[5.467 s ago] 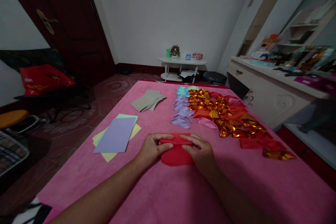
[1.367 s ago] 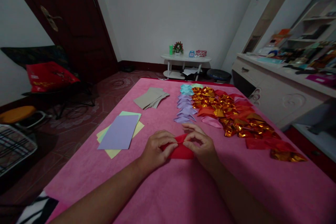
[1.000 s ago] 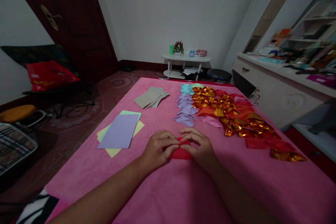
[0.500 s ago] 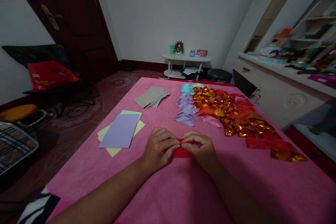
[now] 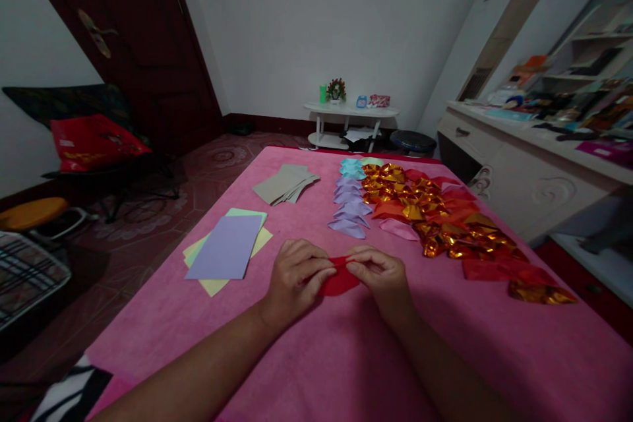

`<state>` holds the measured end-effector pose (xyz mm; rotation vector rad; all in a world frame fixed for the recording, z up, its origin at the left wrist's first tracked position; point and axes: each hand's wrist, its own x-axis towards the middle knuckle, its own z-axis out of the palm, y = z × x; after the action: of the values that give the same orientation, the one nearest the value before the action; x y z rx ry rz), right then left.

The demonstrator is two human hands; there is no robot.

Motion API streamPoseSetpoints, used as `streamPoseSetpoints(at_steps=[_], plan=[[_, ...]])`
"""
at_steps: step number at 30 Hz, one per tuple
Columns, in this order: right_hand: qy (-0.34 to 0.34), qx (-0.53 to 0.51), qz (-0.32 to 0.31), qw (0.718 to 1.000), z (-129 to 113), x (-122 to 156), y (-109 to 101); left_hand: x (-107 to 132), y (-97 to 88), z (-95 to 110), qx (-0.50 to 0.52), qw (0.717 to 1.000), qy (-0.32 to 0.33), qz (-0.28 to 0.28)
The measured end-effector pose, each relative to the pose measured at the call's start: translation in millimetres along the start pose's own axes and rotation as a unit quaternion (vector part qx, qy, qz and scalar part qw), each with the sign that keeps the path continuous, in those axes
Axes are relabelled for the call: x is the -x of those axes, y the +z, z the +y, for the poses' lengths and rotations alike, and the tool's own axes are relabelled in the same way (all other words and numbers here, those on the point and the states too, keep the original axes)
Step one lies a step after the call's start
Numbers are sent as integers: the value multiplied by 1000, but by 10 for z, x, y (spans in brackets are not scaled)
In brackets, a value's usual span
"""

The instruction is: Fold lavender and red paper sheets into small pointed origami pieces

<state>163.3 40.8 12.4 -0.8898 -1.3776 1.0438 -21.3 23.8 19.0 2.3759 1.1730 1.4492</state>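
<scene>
Between both hands is a piece of red paper point(image 5: 340, 282), its upper edge folded over. My left hand point(image 5: 299, 280) pinches the left part of that edge between thumb and fingers. On the right side, my right hand point(image 5: 382, 277) grips the same edge with thumb and forefinger. A short stretch of red fold shows between the fingertips; the rest of the paper hangs below, partly hidden by the hands. Beyond them lies a column of folded lilac paper pieces point(image 5: 349, 211). To the right are rows of folded shiny gold pieces point(image 5: 459, 237) mixed with red ones point(image 5: 514, 270).
A pink cloth point(image 5: 163, 330) covers the table. At left lie a lilac sheet point(image 5: 227, 247) over green and yellow ones, and a fanned stack of grey sheets point(image 5: 284, 183). A white dresser point(image 5: 534, 171) stands at right, a small white table point(image 5: 351, 108) by the far wall.
My hands have moved slightly apart along the red paper's edge. More of the folded edge shows between my fingertips.
</scene>
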Motion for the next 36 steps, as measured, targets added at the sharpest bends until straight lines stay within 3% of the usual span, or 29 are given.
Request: streamPoseSetpoints(at_steps=[5,10,14,20,24,28,36], plan=[[58,-42,46,996,-33,23,33,6,18,11,-3,1000,16,19],[61,-54,50,995,-44,45,42,4,17,15,-8,999,23,29],[104,-67,62,990,-3,67,48,3,16,32,-11,999,24,33],[91,-76,105,987,7,58,62,10,40,32,1,1000,-18,1],[68,-45,77,994,-32,30,63,10,42,24,24,998,-57,17],[89,-38,58,994,-50,23,64,-2,34,40,38,996,-80,33],[128,-49,86,987,-52,45,85,0,69,31,76,989,-117,45]])
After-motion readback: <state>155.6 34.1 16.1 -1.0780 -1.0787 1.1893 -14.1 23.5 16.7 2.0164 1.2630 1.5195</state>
